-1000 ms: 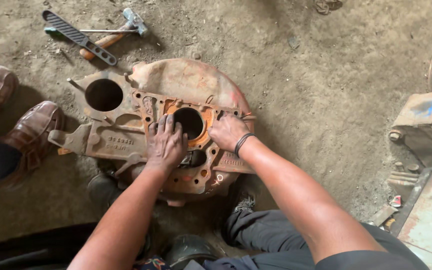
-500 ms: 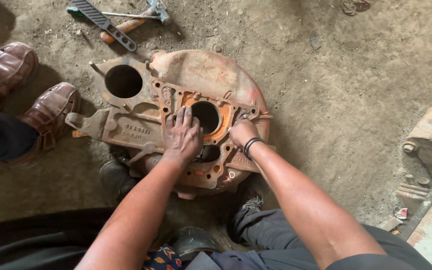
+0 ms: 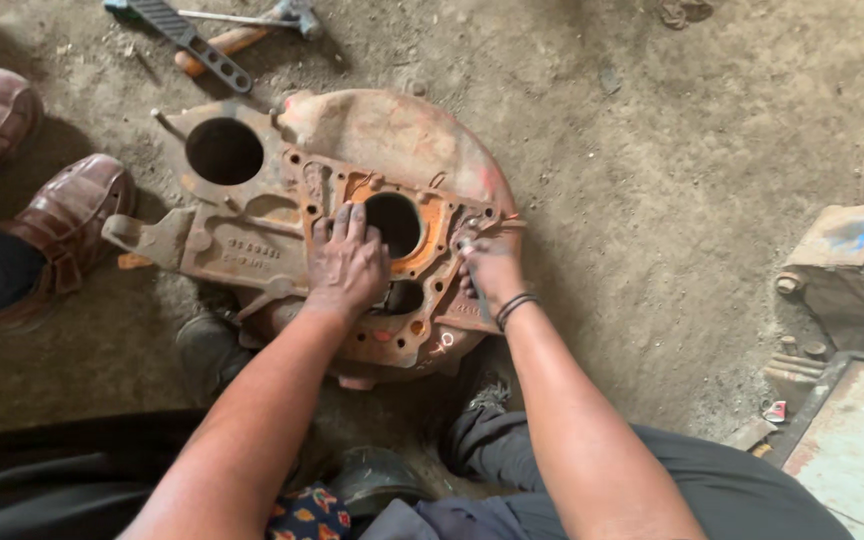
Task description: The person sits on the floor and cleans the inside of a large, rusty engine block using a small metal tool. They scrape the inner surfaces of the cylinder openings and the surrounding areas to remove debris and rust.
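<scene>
A large rusty orange cast-metal housing [image 3: 392, 130] lies flat on the dirt floor. It has a round hole in the middle [image 3: 393, 224] and a bigger one at its left end [image 3: 223, 151]. My left hand [image 3: 345, 265] rests flat on the housing just left of the middle hole, fingers spread, holding nothing. My right hand [image 3: 492, 268], with a dark band at the wrist, sits at the housing's right edge with its fingers curled against the metal. Whether it grips something small is unclear.
Another person's brown shoes [image 3: 62, 230] stand at the left. A wooden-handled hammer [image 3: 252, 30] and a black slotted bar [image 3: 192, 40] lie beyond the housing. A rusty metal block [image 3: 847, 260] and a grey plate [image 3: 852, 440] sit at the right.
My right hand has slid down and to the right along the housing's right edge. My left hand stays pressed beside the middle hole. The camera has shifted a little.
</scene>
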